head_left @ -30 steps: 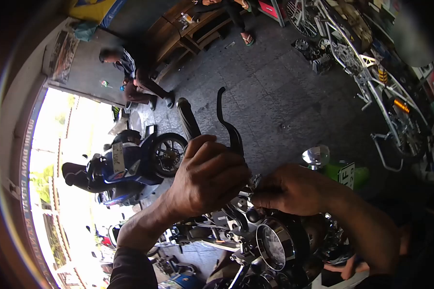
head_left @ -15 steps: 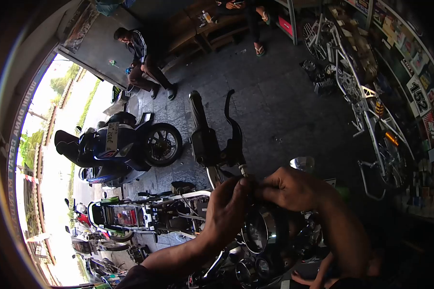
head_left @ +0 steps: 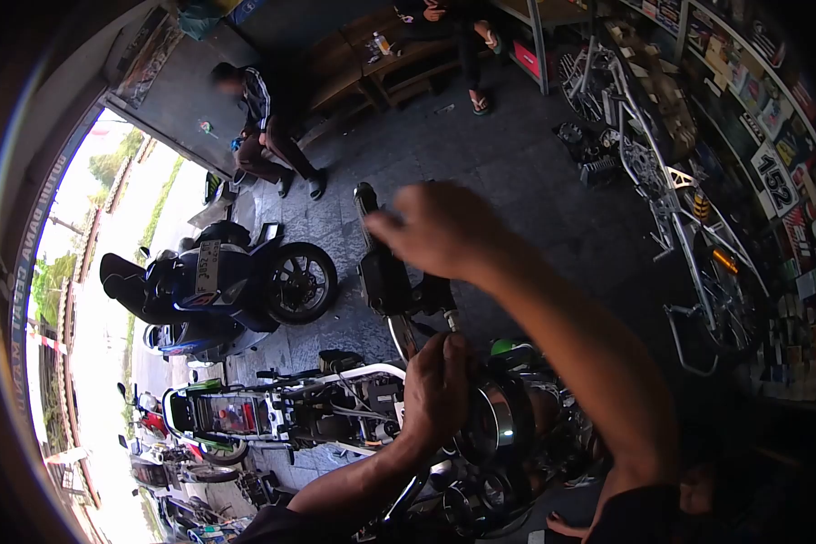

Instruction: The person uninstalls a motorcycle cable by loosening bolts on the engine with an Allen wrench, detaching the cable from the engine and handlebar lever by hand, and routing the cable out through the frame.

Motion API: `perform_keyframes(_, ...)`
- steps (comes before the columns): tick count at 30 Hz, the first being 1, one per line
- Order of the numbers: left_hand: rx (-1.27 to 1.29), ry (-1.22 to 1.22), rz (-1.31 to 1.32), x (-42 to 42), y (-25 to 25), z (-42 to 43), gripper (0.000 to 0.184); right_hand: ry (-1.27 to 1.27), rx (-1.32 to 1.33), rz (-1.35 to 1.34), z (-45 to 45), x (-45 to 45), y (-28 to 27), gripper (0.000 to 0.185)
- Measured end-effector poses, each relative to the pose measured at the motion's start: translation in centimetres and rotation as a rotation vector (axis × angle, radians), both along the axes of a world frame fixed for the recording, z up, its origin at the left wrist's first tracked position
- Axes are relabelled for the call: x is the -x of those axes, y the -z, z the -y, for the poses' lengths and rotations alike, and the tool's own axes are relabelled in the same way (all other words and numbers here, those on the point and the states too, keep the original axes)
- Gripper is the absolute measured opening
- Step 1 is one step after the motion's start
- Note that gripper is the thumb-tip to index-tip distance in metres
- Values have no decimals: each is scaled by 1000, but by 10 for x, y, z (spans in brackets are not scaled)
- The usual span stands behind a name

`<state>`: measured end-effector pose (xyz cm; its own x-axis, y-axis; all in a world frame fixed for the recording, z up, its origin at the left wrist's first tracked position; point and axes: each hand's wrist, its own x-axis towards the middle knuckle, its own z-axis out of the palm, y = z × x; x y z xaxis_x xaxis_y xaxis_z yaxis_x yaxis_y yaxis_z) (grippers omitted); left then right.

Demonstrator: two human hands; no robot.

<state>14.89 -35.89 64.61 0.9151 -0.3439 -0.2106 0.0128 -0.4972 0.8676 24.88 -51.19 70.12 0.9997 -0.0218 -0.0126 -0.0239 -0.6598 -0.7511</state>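
Note:
Upright in the middle stands a black handlebar grip (head_left: 364, 201) with a black lever housing (head_left: 385, 283) below it. My left hand (head_left: 437, 385) is closed in a pinch just under the silver cable fitting (head_left: 452, 319) beneath the lever mount; the cable it holds is mostly hidden by the fingers. My right hand (head_left: 435, 227), blurred, is raised in front of the lever and beside the grip. Its thumb and forefinger are apart, and it hides most of the lever. A round chrome headlight (head_left: 488, 422) lies below and right of my left hand.
A blue motorcycle (head_left: 222, 281) stands at left, with a stripped motorcycle (head_left: 326, 412) below it. A seated person (head_left: 258, 118) is at upper left, another person's legs (head_left: 471, 63) at top. A silver frame (head_left: 675, 190) and stocked shelves (head_left: 775, 118) line the right.
My right hand has left the cable area beside my left hand and moved up and left, over the lever. My left hand stays pinched below the fitting, after coming down from the lever earlier.

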Motion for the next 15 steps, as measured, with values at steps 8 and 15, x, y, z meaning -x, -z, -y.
perform_keyframes(8, 84, -39, 76, 4, 7, -1, 35, -83, 166, -160, -61, -70, 26, 32)
perform_keyframes(15, -62, 101, 141, -2, -3, -10, 28, 28, 142, -227, -63, -75, 32, 28)
